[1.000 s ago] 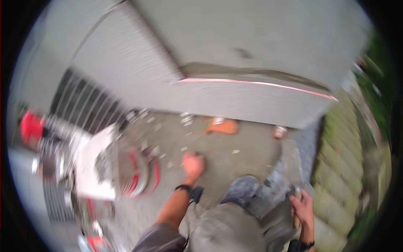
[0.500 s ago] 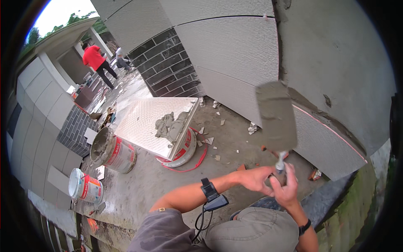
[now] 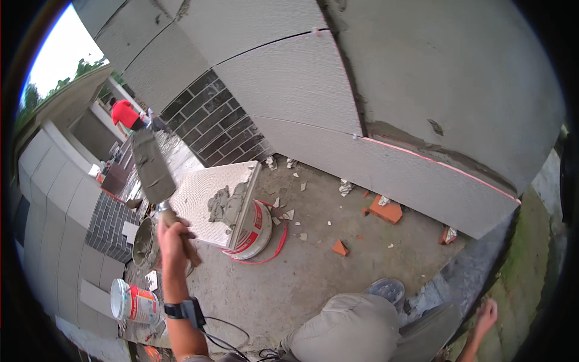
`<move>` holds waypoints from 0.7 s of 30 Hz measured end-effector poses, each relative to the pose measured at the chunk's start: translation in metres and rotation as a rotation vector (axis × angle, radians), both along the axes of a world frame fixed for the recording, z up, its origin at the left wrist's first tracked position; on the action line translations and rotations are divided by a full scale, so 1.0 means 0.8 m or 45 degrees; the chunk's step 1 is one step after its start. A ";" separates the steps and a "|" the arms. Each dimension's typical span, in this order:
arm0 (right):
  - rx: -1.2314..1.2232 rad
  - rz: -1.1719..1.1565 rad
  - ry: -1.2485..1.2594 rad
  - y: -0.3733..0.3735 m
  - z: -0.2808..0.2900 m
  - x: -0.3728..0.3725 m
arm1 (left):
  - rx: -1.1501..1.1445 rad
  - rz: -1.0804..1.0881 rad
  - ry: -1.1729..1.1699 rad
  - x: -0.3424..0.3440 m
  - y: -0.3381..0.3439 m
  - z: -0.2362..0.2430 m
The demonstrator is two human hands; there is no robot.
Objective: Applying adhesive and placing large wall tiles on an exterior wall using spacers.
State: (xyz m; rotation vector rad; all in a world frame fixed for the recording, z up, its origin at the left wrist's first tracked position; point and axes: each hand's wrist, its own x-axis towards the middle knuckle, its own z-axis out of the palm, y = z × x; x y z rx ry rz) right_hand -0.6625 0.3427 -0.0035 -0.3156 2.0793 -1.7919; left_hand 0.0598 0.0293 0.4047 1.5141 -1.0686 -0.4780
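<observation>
Firstly, one mortar-smeared trowel (image 3: 155, 175), gripped by its handle in the left hand (image 3: 172, 238), is seen at the left edge of a white tile (image 3: 190, 187). Mortar (image 3: 227, 205) is heaped near the tile's right edge; the tile is carried on a bucket (image 3: 258, 232). Right hand (image 3: 486, 315): fingers curled; whether fully closed cannot be told.

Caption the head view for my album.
Trowel in left hand, mortar heaped on a tile atop a bucket.
</observation>
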 end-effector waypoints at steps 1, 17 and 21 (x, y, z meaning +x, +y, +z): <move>0.112 0.006 -0.034 0.067 -0.056 -0.020 | 0.085 0.091 -0.125 0.033 -0.010 0.001; 0.120 -0.008 -0.504 0.318 -0.239 0.222 | 0.325 0.013 0.326 0.137 -0.038 -0.070; 0.142 -0.061 -0.534 0.334 -0.227 0.247 | 0.397 0.050 0.312 0.166 -0.035 -0.078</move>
